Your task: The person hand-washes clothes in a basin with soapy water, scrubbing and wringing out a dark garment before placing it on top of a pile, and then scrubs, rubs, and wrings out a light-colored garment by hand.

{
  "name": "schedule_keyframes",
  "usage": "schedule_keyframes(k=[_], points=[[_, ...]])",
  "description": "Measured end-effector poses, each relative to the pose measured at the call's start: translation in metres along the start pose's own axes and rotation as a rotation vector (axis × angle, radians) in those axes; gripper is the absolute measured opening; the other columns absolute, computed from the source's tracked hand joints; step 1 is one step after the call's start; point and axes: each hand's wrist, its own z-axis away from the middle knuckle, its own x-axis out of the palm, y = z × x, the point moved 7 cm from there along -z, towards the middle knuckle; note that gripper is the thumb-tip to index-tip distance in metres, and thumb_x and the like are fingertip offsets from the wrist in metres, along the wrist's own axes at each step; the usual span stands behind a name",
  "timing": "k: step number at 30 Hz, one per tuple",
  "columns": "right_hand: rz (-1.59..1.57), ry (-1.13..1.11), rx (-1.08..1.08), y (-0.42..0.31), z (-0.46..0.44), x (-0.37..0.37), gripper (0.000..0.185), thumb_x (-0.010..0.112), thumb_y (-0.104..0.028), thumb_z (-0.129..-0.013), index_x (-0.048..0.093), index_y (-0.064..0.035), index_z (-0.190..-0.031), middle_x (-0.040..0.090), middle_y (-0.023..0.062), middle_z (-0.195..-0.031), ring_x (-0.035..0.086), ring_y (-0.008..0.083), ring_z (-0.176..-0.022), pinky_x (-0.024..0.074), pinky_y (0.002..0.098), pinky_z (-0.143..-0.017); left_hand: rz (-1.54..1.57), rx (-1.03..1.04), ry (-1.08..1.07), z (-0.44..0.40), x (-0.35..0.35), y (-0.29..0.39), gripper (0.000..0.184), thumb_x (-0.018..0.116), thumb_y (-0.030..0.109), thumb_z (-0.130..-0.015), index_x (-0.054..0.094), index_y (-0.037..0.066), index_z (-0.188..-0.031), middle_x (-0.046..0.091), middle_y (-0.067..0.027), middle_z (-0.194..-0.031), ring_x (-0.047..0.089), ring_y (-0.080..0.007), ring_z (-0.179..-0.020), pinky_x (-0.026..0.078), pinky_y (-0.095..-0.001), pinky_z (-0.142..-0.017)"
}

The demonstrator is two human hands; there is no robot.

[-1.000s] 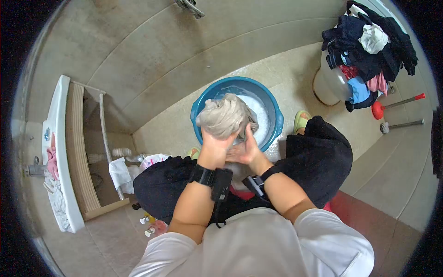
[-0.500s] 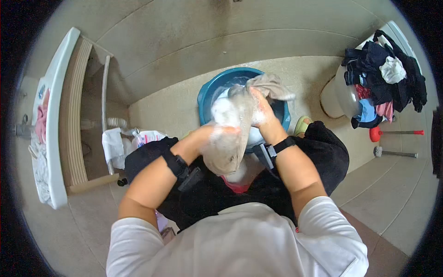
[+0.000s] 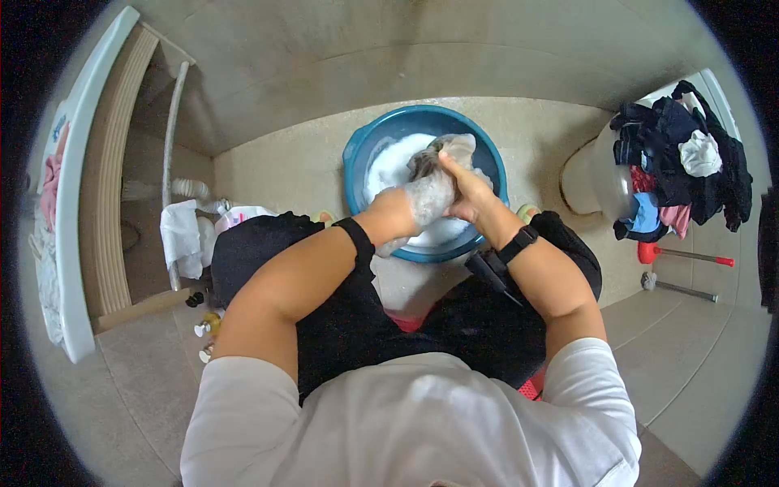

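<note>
A wet beige-grey garment (image 3: 456, 148), bunched up and coated with suds, is held over the blue basin (image 3: 351, 174). My right hand (image 3: 469, 193) is wrapped around the bunched cloth from the right, thumb along its upper side. My left hand (image 3: 393, 213) presses against the same bundle from the left and grips it; foam and cloth hide its fingers. White suds (image 3: 393, 162) float on the water in the basin. A pale wet cloth (image 3: 418, 284) hangs at the basin's near edge between my knees.
At right, dark and coloured clothes (image 3: 669, 142) are piled on a white toilet (image 3: 584, 174). A red plunger (image 3: 647, 252) and a brush (image 3: 649, 280) lie beside it. A white sink (image 3: 77, 243) holding cloths and a metal rail (image 3: 172, 138) stand at left.
The garment, stretched out and hanging toward me before, is now gathered into a bundle over the basin. My hands have come closer together, and my left hand has moved right and forward.
</note>
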Motion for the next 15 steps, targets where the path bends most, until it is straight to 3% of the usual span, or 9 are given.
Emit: schedule_keyframes(k=[3, 5, 6, 8, 9, 10, 12, 13, 15], points=[[-0.037, 0.092, -0.067, -0.012, -0.01, -0.028, 0.037, 0.064, -0.022, -0.079, 0.052, -0.0112, -0.112, 0.058, 0.0107, -0.108, 0.058, 0.0294, -0.096, 0.0447, 0.0511, -0.086, 0.192, 0.127, 0.031, 0.007, -0.006, -0.002, 0.042, 0.066, 0.036, -0.069, 0.06, 0.014, -0.105, 0.065, -0.0134, -0.095, 0.063, -0.0293, -0.085, 0.049, -0.0352, -0.075], [-0.108, 0.043, -0.145, -0.032, 0.018, -0.011, 0.036, 0.062, -0.02, -0.079, 0.052, -0.0099, -0.112, 0.058, 0.0116, -0.108, 0.058, 0.0299, -0.096, 0.0446, 0.0511, -0.087, 0.789, 0.069, 0.001, 0.003, 0.002, -0.02, 0.063, 0.06, 0.056, -0.074, 0.05, 0.019, -0.123, 0.058, -0.0114, -0.117, 0.057, -0.0331, -0.102, 0.042, -0.0444, -0.089], [-0.173, -0.006, -0.215, -0.044, 0.027, -0.004, 0.035, 0.061, -0.018, -0.08, 0.051, -0.0085, -0.112, 0.058, 0.0125, -0.108, 0.058, 0.0305, -0.096, 0.0445, 0.0511, -0.087, 0.787, 0.071, 0.011, 0.005, -0.004, -0.024, 0.063, 0.06, 0.056, -0.074, 0.05, 0.019, -0.123, 0.058, -0.0114, -0.117, 0.057, -0.0331, -0.102, 0.042, -0.0444, -0.089], [-0.212, -0.056, -0.241, -0.051, 0.031, -0.002, 0.035, 0.059, -0.016, -0.081, 0.05, -0.0036, -0.113, 0.057, 0.0149, -0.109, 0.057, 0.0319, -0.098, 0.0444, 0.0514, -0.088, 1.696, -0.561, -0.363, 0.033, 0.026, -0.031, 0.079, 0.044, 0.072, -0.075, 0.037, 0.02, -0.134, 0.043, -0.009, -0.134, 0.044, -0.0408, -0.115, 0.022, -0.0604, -0.098], [-0.222, -0.106, -0.277, -0.055, 0.04, 0.005, 0.038, 0.059, -0.016, -0.081, 0.048, -0.0013, -0.115, 0.056, 0.0164, -0.112, 0.055, 0.0324, -0.102, 0.0422, 0.0511, -0.091, 1.858, -0.776, -0.407, 0.043, 0.032, -0.019, 0.079, 0.035, 0.075, -0.076, 0.04, 0.021, -0.132, 0.037, -0.0095, -0.138, 0.038, -0.0464, -0.118, 0.007, -0.0685, -0.097], [-0.234, -0.156, -0.317, -0.06, 0.046, 0.009, 0.041, 0.059, -0.016, -0.082, 0.046, 0.001, -0.117, 0.054, 0.018, -0.114, 0.053, 0.033, -0.106, 0.04, 0.0508, -0.094, 1.858, -0.769, -0.402, 0.036, 0.035, -0.021, 0.079, 0.035, 0.075, -0.076, 0.04, 0.021, -0.132, 0.037, -0.0095, -0.138, 0.038, -0.0464, -0.118, 0.007, -0.0685, -0.097], [-0.227, -0.159, -0.335, -0.061, 0.049, 0.01, 0.042, 0.058, -0.016, -0.082, 0.046, 0.0013, -0.118, 0.054, 0.0179, -0.115, 0.053, 0.0328, -0.107, 0.0397, 0.0499, -0.095, 2.227, -0.384, -0.567, 0.017, 0.024, -0.001, 0.073, 0.036, 0.071, -0.079, 0.042, 0.021, -0.131, 0.043, -0.0096, -0.134, 0.042, -0.0442, -0.115, 0.011, -0.0664, -0.098], [-0.244, -0.164, -0.376, -0.067, 0.055, 0.012, 0.04, 0.058, -0.017, -0.083, 0.047, 0.0009, -0.116, 0.055, 0.0175, -0.114, 0.054, 0.0323, -0.106, 0.0402, 0.0491, -0.095, 2.229, -0.353, -0.401, 0.006, 0.017, -0.009, 0.062, 0.044, 0.061, -0.082, 0.047, 0.016, -0.126, 0.048, -0.0116, -0.127, 0.047, -0.039, -0.113, 0.022, -0.062, -0.098], [-0.26, -0.163, -0.417, -0.074, 0.054, 0.009, 0.038, 0.057, -0.018, -0.083, 0.048, 0.0004, -0.115, 0.056, 0.0171, -0.114, 0.055, 0.0319, -0.104, 0.0408, 0.0483, -0.094, 2.262, -0.316, -0.202, -0.012, -0.001, -0.019, 0.055, 0.049, 0.053, -0.083, 0.049, 0.013, -0.121, 0.052, -0.0122, -0.122, 0.05, -0.0362, -0.11, 0.029, -0.0576, -0.096]])
